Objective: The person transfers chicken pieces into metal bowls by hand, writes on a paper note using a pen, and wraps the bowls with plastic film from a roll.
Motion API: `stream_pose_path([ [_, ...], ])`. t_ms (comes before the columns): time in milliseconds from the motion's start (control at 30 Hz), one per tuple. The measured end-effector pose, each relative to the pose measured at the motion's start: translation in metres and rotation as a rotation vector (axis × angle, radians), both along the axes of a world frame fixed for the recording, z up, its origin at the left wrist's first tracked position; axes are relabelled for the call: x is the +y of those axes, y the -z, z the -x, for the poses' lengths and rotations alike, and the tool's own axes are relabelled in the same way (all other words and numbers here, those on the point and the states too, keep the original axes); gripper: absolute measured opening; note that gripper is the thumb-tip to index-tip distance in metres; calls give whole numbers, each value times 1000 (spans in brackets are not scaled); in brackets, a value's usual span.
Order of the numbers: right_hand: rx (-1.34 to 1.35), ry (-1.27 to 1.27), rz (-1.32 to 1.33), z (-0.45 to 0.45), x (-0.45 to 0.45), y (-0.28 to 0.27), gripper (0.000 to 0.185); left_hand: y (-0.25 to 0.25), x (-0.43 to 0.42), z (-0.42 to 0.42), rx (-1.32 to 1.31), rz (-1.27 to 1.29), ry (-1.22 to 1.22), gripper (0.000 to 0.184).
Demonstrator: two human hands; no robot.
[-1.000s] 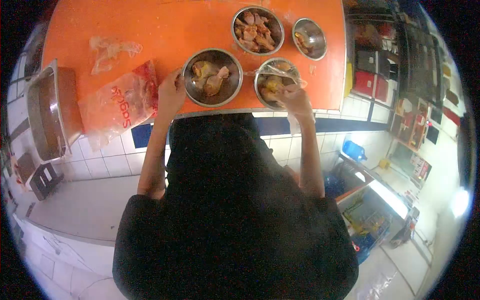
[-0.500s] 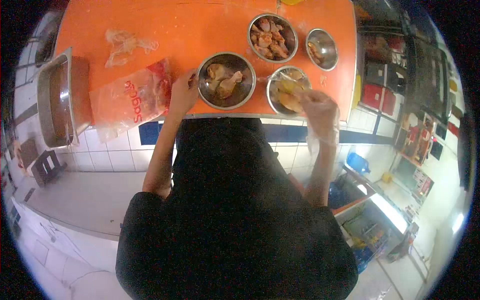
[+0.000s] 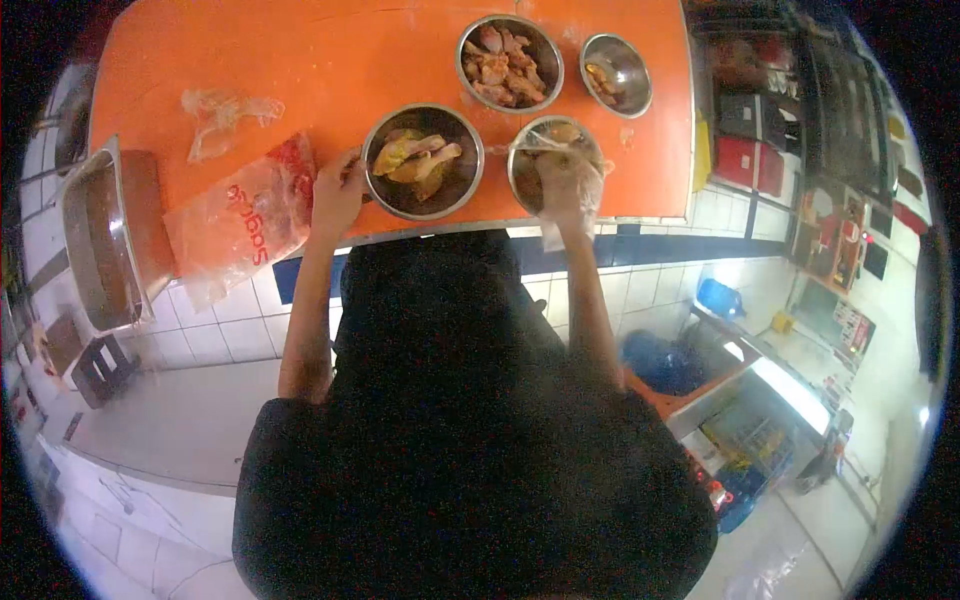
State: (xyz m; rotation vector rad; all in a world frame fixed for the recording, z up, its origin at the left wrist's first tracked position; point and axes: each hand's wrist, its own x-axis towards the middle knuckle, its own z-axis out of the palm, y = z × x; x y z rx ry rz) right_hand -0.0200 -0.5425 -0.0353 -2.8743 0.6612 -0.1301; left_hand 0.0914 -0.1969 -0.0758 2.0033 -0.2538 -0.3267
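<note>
4 metal bowls (image 3: 462, 183), 2 hands (image 3: 338, 200) at nearer 2, 1 printed bag (image 3: 243, 222)

Shiny metal bowls (image 3: 462, 182), crinkled plastic bag (image 3: 238, 222)

L hand (image 3: 340, 197): mid bowl (image 3: 456, 187) blks rt; tbl (image 3: 380, 60) room behind.

Hands (image 3: 337, 197) at bowls (image 3: 459, 183) of chicken (image 3: 420, 160)
</note>
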Motion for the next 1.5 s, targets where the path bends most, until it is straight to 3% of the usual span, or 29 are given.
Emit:
stream_pose_path([
  [133,81,99,25,-21,14,19,26,-24,-4,0,109,-9,-24,25],
  [200,124,123,42,-27,20,22,26,-35,-9,1,331,77,-99,25],
  [400,319,-21,83,-18,3,10,24,16,1,2,154,80,-66,26],
  [533,532,-206,116,-7,-18,-22,22,-18,-5,5,372,174,-162,26],
  [600,608,-257,120,-6,-20,-31,22,-13,-3,1,25,-36,-40,26],
  [733,643,-284,163,-4,-10,-22,21,-13,-6,3,236,116,-121,26],
  [800,625,-260,244,5,-3,-3,35,-18,-7,3,276,127,-122,26],
  [867,604,-128,233,5,-2,8,31,-4,-6,6,275,169,-139,26],
  [933,745,-263,175,-4,0,-8,28,-1,-6,5,272,207,-160,26],
  [967,745,-267,175,1,-7,-2,28,2,-5,5,288,190,-154,26],
  [1033,286,-557,311,10,-23,9,19,-4,-6,4,301,173,-151,26],
  [1067,284,-559,311,8,-26,10,19,-9,-7,5,305,187,-154,26],
  [1133,570,-401,80,-2,-20,-10,18,-20,-7,5,313,199,-148,26],
  [1200,527,-322,-15,1,-18,-8,21,-26,-8,2,188,-16,-94,26],
  [1267,439,-191,-206,1,-15,-2,30,-1,-5,0,142,21,-89,26],
  [1333,354,-45,-405,5,-7,2,42,-9,-5,1,104,52,-70,26],
  [1433,419,65,-422,5,2,7,51,-14,-7,3,152,-27,-72,25],
  [1500,414,98,-462,6,-1,-4,46,-2,-5,3,292,125,-133,25],
])
